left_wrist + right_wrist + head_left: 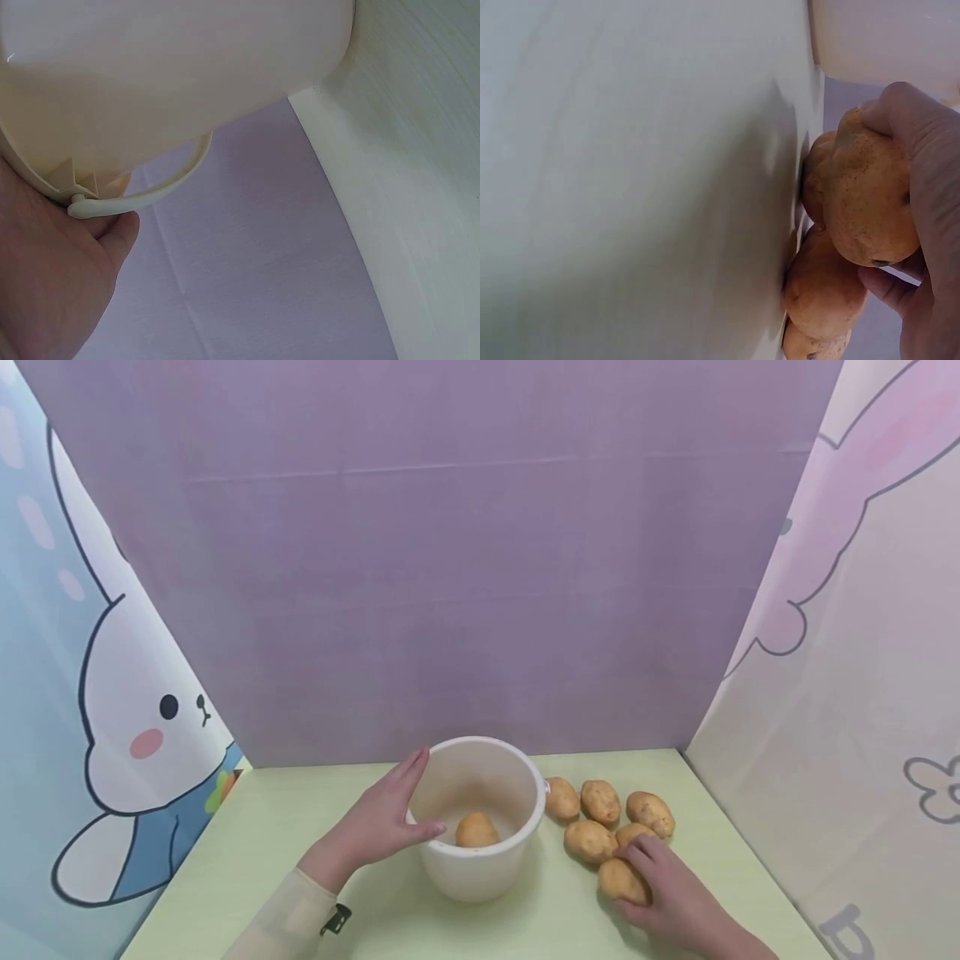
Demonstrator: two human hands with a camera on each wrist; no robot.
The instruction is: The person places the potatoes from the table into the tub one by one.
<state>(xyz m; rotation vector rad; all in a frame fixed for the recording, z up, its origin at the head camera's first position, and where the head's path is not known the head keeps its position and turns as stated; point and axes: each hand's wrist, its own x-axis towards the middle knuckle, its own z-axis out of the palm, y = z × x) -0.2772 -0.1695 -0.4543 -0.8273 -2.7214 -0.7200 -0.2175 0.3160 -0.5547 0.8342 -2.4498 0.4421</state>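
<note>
A white bucket (480,875) stands upright on the table, with one potato (476,831) inside. My left hand (382,814) rests at the bucket's left rim, fingers and thumb spread and fairly straight, the thumb reaching over the near edge. In the left wrist view, that hand (56,262) lies beside the hinge of the bucket's handle (161,193). My right hand (671,893) grips another potato (870,191) between thumb and fingers. In the right wrist view this potato shows raised above the tabletop, in front of other potatoes (825,289).
Several potatoes (588,842) lie grouped right of the bucket, some next to my right hand. The pale green table (315,810) meets a purple back wall (480,610). Rabbit-printed side panels stand at left (45,652) and right (862,735).
</note>
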